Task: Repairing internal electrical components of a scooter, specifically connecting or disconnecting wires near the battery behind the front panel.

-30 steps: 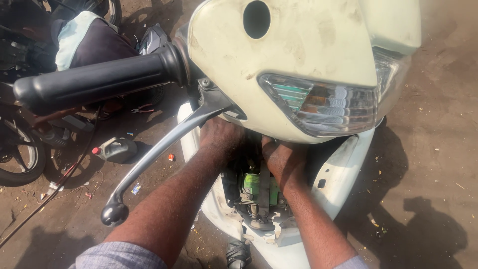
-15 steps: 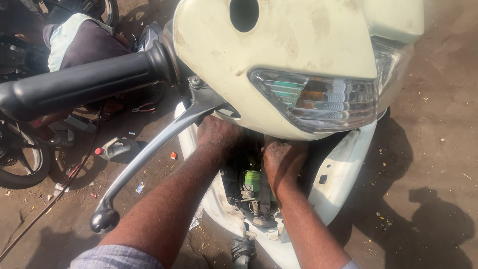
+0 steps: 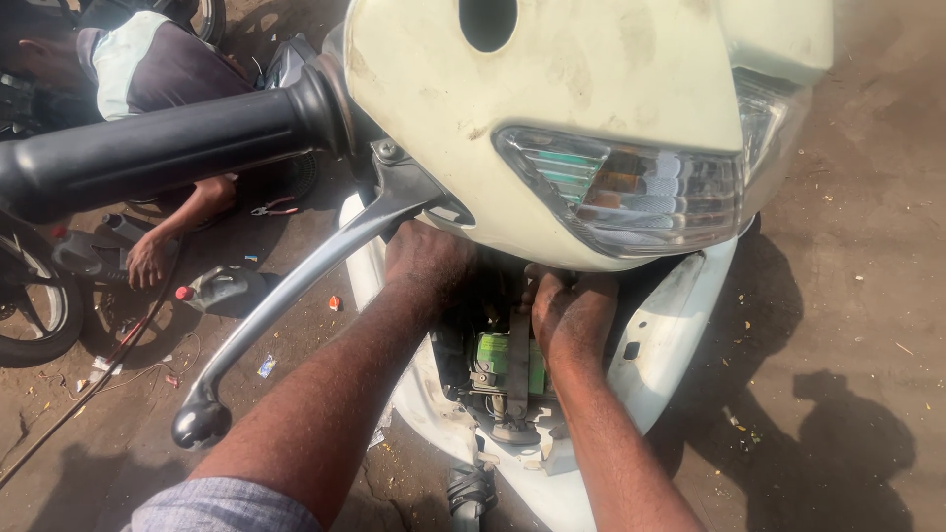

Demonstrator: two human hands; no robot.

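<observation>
I look down over a cream scooter front panel [image 3: 591,108] with its headlight [image 3: 641,197]. Both my hands reach into the open cavity under it. My left hand [image 3: 426,264] is tucked up beneath the panel edge; its fingers are hidden. My right hand [image 3: 570,315] rests beside a green part [image 3: 495,353] and a grey strap [image 3: 516,369] among the inner fittings. Its fingertips are hidden under the headlight, so any hold is unclear.
A black handlebar grip [image 3: 158,148] and silver brake lever [image 3: 296,296] cross the left. Another person in a dark shirt [image 3: 148,69] works on the dirt ground, a hand [image 3: 148,261] near a motorcycle wheel [image 3: 34,315], pliers [image 3: 274,208] and small parts.
The view has shifted slightly, so the scooter panel sits more to the left. Both hands stay in the cavity; the right hand has edged up under the headlight.
</observation>
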